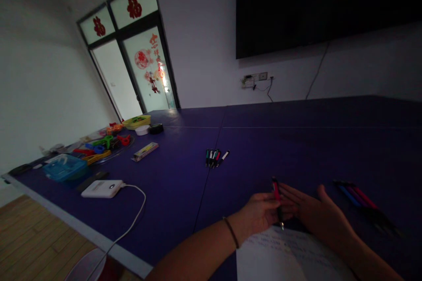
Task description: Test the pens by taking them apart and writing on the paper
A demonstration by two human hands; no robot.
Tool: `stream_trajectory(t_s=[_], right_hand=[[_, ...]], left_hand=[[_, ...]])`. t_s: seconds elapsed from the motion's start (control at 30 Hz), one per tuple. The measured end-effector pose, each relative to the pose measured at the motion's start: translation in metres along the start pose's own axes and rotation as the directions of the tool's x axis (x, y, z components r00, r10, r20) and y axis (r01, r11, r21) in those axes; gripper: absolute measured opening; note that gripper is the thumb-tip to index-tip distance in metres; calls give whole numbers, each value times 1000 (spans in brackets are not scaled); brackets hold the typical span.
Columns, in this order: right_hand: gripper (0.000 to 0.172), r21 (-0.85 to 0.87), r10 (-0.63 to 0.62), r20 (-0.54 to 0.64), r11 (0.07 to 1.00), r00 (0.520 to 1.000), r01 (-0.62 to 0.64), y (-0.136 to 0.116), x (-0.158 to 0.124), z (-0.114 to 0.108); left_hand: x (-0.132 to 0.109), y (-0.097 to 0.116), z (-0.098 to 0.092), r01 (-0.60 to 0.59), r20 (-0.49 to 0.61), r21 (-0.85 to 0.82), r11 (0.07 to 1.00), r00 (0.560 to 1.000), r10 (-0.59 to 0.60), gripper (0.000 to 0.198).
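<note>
My left hand (pixel 260 214) is closed around a pink-and-black pen (pixel 276 189), held nearly upright with its metal tip pointing down. Beside it, my right hand (pixel 318 215) has its fingers stretched out and its thumb raised. The right fingertips lie against or just behind the pen and the left fingers; exact contact is hard to see. Below both hands lies a white sheet of paper (pixel 263 259) with lines of handwriting, partly covered by my right arm. To the right rest several pens (pixel 361 197) in blue, purple and pink, their lower ends dark and blurred.
Further up the purple table (pixel 178 162) lies a cluster of pens (pixel 213 157). At left are a white power bank (pixel 103 189) with a cable, a long box (pixel 145 151), a blue container (pixel 65 167), coloured clamps (pixel 103 141), tape rolls (pixel 156 128) and a yellow basket (pixel 136 122).
</note>
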State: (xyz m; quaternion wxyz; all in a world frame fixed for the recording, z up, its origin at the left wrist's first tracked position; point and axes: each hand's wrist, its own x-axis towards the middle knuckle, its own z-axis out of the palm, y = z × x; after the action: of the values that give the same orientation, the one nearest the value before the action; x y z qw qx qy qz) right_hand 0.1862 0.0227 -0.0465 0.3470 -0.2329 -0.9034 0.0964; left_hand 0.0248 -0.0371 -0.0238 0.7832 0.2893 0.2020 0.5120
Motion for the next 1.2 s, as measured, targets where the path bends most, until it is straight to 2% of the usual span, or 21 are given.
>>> stream_trajectory(t_s=[0.1,0.17,0.27,0.3,0.43,0.47,0.57,0.7,0.77,0.83,0.9,1.0,1.13,1.2], right_hand=[[39,146,92,30,985,995,-95,0,4,-1],[33,327,220,56,917,974,-226,-2,7,0],[25,616,467,159,642,870,-458,-10,13,4],[26,660,516,198,559,834,-502,-14,14,6],[35,706,644,309,337,700,-622,-31,13,8],[35,712,676,314,297,667,-636,-33,13,6],[34,749,753,252,246,608,-615,-36,14,-1],[31,865,843,154,137,515,-482,-37,20,-11],[31,909,847,123,113,517,-401,-38,21,-14],[33,922,830,141,87,539,-377,-39,21,-15],[38,902,814,206,58,544,-428,-41,20,-15],[46,843,788,332,-2,518,-538,-44,18,-13],[55,843,698,418,-60,581,-534,-46,17,-11],[54,846,683,430,-77,591,-527,-45,17,-11]], left_hand=[[1,2,1,-38,-47,-9,999,998,38,25],[2,3,1,-123,-111,-15,992,986,121,25],[4,5,1,-271,-193,-5,963,945,265,27],[5,6,1,-309,-210,6,951,930,303,29],[5,6,2,-369,-236,76,926,896,376,39],[5,6,2,-373,-241,89,923,891,384,41],[4,7,3,-381,-249,121,917,882,400,39],[6,7,3,-352,-305,230,907,859,410,27],[7,7,3,-335,-317,276,901,853,415,28],[7,7,3,-332,-297,281,901,862,410,30],[6,8,4,-326,-282,256,910,875,393,32],[5,14,4,-309,-262,264,914,889,376,33],[3,24,2,-246,-186,356,902,927,326,35],[2,28,1,-218,-149,359,908,947,286,37]])
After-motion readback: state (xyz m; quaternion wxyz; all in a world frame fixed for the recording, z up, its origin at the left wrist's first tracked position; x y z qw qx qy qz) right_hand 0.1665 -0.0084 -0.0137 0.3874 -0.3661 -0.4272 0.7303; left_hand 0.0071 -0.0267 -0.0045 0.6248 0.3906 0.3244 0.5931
